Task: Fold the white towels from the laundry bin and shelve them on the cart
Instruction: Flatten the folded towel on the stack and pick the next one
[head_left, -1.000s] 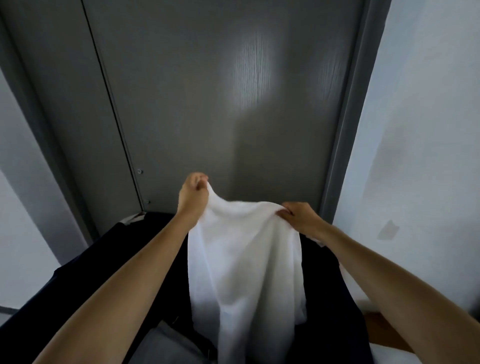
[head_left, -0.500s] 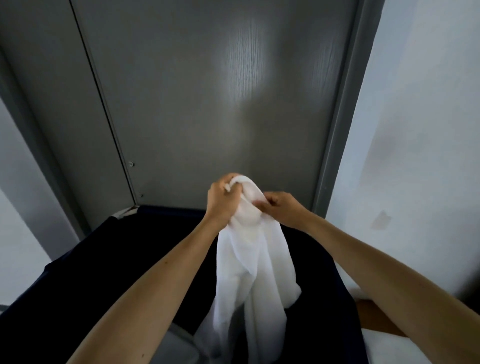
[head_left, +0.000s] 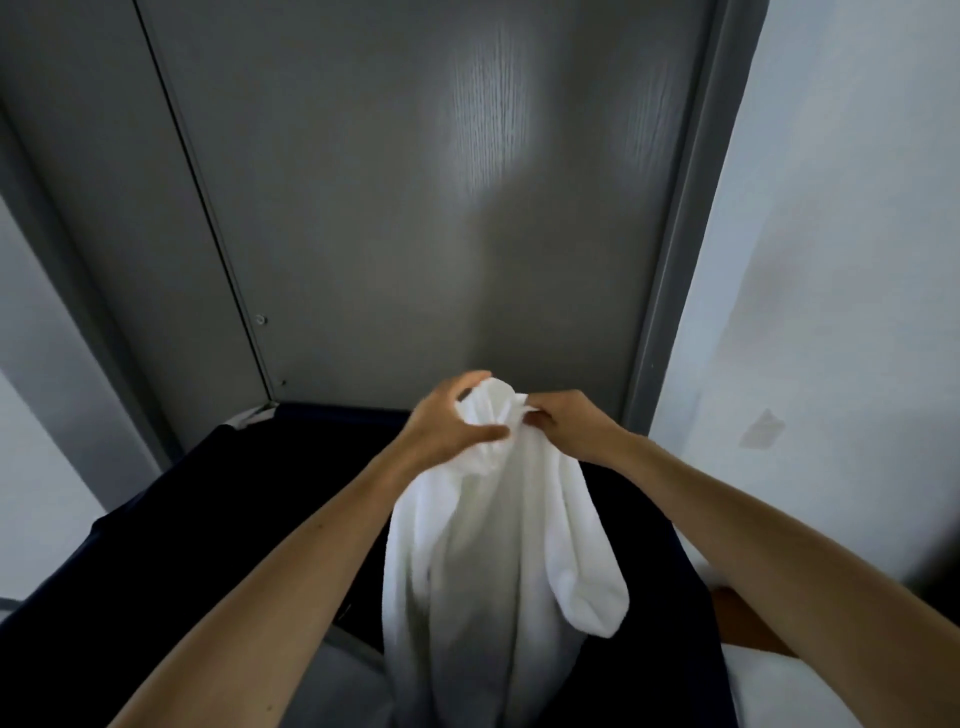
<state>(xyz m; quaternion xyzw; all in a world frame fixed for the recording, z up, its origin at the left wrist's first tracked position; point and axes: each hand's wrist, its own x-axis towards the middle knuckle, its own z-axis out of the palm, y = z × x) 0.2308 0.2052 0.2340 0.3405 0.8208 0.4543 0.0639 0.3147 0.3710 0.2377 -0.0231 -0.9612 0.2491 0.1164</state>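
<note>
Since a second ago the two hands have come together. The towel, then stretched wide between them, now hangs gathered in a narrow drape. The left hand curls round its bunched top, thumb across the front, and the right hand pinches the cloth just beside it. The towel hangs over the dark laundry bin, its blurred lower end perhaps reaching inside. Beyond stands a grey door, with a pale wall to its right. The towel is plain white, with soft lengthwise folds.
</note>
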